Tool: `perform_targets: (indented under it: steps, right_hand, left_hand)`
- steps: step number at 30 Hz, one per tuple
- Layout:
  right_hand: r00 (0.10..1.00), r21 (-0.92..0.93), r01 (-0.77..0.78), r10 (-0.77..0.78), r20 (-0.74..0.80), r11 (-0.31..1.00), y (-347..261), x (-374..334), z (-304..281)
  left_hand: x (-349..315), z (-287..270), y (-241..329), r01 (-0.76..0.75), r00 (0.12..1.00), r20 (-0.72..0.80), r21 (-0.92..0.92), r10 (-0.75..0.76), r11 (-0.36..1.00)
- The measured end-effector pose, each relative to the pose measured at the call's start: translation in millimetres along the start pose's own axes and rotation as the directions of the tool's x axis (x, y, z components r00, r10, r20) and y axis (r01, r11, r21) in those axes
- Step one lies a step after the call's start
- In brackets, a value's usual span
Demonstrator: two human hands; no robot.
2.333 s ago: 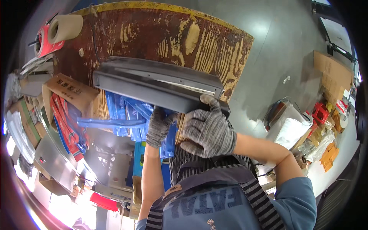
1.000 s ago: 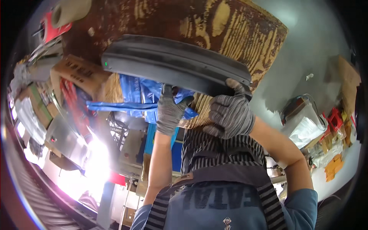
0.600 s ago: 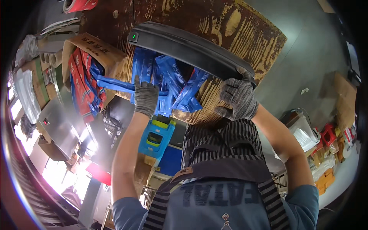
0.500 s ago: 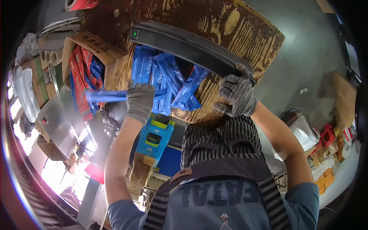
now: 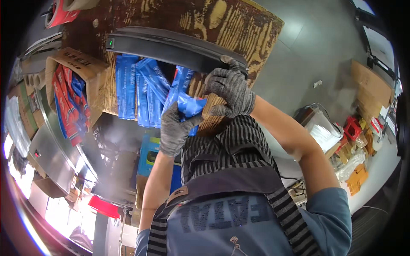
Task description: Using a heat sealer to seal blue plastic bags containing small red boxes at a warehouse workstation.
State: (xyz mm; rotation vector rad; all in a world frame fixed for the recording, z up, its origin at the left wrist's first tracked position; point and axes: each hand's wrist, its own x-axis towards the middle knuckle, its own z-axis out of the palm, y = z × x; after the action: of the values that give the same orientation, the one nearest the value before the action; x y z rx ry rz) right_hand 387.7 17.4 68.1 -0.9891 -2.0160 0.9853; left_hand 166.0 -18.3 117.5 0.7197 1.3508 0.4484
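Observation:
My left hand [image 5: 174, 130], in a grey knit glove, is closed on a shiny blue plastic packet [image 5: 191, 104] with a reddish end. It is above the near edge of a heap of flat, long blue packets [image 5: 145, 91] on the worn wooden table. Along the far side of the heap lies a long black bar-shaped device [image 5: 171, 49] with a small green light at its left end. My right hand [image 5: 230, 90], gloved too, rests at the bar's right end. One finger touches the bar, and the thumb is spread away from the others.
A cardboard box [image 5: 95, 81] at the left holds red and blue packages [image 5: 70, 100]. Below the table's near edge is a blue plastic stool [image 5: 147, 155]. On the floor at the right stand a white bag [image 5: 322, 132] and a red plastic object [image 5: 352, 128].
My left hand has swung from the left side of the heap to the right, bringing a blue packet near my right hand. The right hand stays at the bar's end. The whole view has shifted.

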Motion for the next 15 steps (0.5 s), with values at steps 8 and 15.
perform_targets:
  steps: [8,15]
  right_hand:
    - [0.997,-0.089,-0.051,0.046,-0.061,0.995,7,-10,11]
    - [0.994,-0.103,-0.023,0.012,-0.108,0.994,7,-9,10]
  left_hand:
    - [21,34,-31,-0.078,0.996,-0.046,-0.183,0.071,0.98]
    - [29,28,-7,-0.1,0.993,-0.078,-0.25,0.083,0.963]
